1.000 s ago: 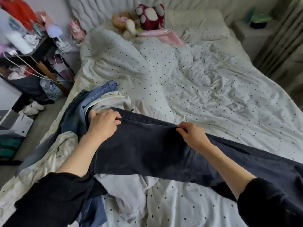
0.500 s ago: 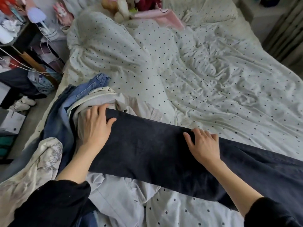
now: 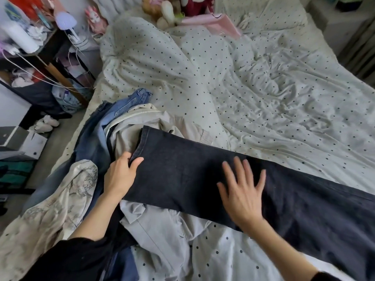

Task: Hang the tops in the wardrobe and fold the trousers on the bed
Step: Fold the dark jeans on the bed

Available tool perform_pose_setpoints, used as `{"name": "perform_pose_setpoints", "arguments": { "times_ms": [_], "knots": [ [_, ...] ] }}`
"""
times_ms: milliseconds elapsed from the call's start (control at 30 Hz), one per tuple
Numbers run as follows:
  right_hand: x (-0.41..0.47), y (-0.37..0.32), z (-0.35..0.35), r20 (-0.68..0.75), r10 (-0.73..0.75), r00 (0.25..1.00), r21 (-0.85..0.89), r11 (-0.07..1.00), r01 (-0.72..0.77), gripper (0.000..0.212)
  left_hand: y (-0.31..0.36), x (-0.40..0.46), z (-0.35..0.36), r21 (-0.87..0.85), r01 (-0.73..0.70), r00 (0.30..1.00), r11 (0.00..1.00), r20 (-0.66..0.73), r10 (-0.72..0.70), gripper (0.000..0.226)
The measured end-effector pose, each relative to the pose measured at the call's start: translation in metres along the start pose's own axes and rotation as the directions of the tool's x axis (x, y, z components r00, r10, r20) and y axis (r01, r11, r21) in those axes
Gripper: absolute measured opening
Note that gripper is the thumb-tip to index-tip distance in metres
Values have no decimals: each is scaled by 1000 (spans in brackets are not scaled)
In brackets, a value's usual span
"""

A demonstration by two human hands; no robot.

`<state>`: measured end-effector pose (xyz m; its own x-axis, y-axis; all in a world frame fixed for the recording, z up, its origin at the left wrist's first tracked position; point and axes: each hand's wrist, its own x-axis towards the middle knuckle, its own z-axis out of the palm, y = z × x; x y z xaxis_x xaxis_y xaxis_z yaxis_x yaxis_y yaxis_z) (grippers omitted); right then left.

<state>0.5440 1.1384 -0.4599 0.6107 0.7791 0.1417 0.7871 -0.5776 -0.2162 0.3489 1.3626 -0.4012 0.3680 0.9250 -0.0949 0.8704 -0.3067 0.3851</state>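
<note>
Dark trousers (image 3: 203, 173) lie stretched across the near side of the bed (image 3: 284, 98), leg end to the left, the rest running off to the right edge of view. The hem end sits on top of a heap of other clothes: a grey garment (image 3: 162, 226), blue jeans (image 3: 121, 110) and a pale printed top (image 3: 60, 199) nearer the bed's left edge.

Left hand (image 3: 119, 175) has the hem corner pinched, thumb on top, fingers tucked under the fabric. Right hand (image 3: 243, 193) is flat on the leg w/ fingers spread, pressing or smoothing, gripping nothing.

Handling, as I'd judge it: looks like denim, so fairly heavy and a bit stiff for cloth; it should hold a crease and not slip much on the cotton duvet. It's still limp though, so lifting from one corner would let it sag and twist. Best hold is prob. both corners of the hem, or hem in one hand and a flat palm at the fold line, then bring the hem over toward the waist. The lumpy pile underneath could spoil a clean fold.
</note>
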Motion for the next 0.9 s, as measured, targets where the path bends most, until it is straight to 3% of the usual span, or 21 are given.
{"name": "perform_pose_setpoints", "arguments": {
  "times_ms": [67,167,300,400,533,733,800,833,867,900],
  "knots": [
    [-26,-13,7,111,-32,993,-11,999,33,58,0,0,-4,47,-37,998,998,-40,39,31],
    [-28,-10,18,241,32,970,-32,999,-25,64,2,3,-11,39,-99,990,994,-93,103,29],
    [-10,-1,42,391,44,919,-121,993,4,70,8,-2,-12,-16,-149,987,989,-55,148,24],
    [-3,-15,42,379,25,925,-45,999,-9,73,10,-4,-14,-54,-187,978,981,-107,181,21],
    [9,-64,23,193,-293,936,65,956,286,61,9,-4,-26,-82,-227,964,970,-160,212,21],
    [36,-83,30,348,-344,872,218,935,281,67,36,-21,-33,-151,-271,962,951,-67,264,29],
    [32,-71,22,335,-339,879,361,908,213,66,52,-30,-35,-196,-267,964,944,-41,264,31],
    [29,-64,15,330,-300,895,491,864,109,63,62,-35,-35,-225,-266,963,937,-21,268,33],
    [26,-57,6,344,-218,913,650,757,-64,59,71,-42,-34,-240,-285,956,928,2,295,35],
    [23,-45,-4,416,-105,903,776,559,-293,54,84,-50,-31,-240,-324,940,915,25,340,37]
  ]
}}
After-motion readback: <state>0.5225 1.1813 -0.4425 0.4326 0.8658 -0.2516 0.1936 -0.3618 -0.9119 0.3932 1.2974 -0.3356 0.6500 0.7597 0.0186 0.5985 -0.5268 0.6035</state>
